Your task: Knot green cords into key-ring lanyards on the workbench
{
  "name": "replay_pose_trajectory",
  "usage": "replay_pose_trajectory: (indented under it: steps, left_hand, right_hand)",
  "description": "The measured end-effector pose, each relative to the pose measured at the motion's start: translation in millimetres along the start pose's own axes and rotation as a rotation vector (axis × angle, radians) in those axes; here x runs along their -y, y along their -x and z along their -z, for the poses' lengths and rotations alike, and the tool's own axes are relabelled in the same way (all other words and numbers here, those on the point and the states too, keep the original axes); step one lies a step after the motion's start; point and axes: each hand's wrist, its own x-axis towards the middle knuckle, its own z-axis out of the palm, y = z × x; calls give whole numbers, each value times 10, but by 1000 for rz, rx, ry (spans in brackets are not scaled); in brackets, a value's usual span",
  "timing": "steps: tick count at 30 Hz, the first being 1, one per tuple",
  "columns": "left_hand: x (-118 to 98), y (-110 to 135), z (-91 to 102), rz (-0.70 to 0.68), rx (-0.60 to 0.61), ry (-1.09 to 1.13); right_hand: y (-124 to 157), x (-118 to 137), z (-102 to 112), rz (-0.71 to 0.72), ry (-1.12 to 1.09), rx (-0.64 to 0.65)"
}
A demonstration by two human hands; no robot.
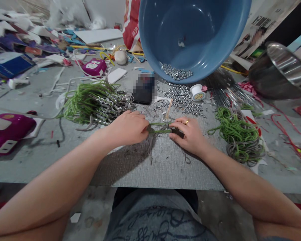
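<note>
A green and grey cord (157,131) is stretched between my two hands over the table's front part. My left hand (134,128) is closed in a fist around its left end. With thumb and fingers my right hand (187,134), a gold ring on one finger, pinches the cord where grey strands cross it. Loose grey ends hang down onto the tabletop below. Left of my left hand lies a bundle of green cords with metal nuts (100,102) threaded on them. To the right of my right hand is a heap of plain green and grey cords (240,135).
A tilted blue basin (190,40) holds some metal nuts, with more loose nuts (183,98) spilled before it. Nearby are a white thread spool (197,92), a dark phone (143,89), purple power strips (94,67) and a steel bowl (278,73). Scraps crowd the back left.
</note>
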Motion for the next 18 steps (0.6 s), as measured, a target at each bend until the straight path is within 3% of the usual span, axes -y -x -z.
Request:
replay_pose_trajectory:
  steps: [4,8,18]
  left_hand:
    - [45,15,33,93,-49,93]
    - [51,19,-10,147,26,63]
    - [66,-52,-159,158,-32,5]
  right_hand:
    - [19,109,36,160,80,99]
    - [41,190,17,275,115,250]
    - [17,193,-3,273,88,392]
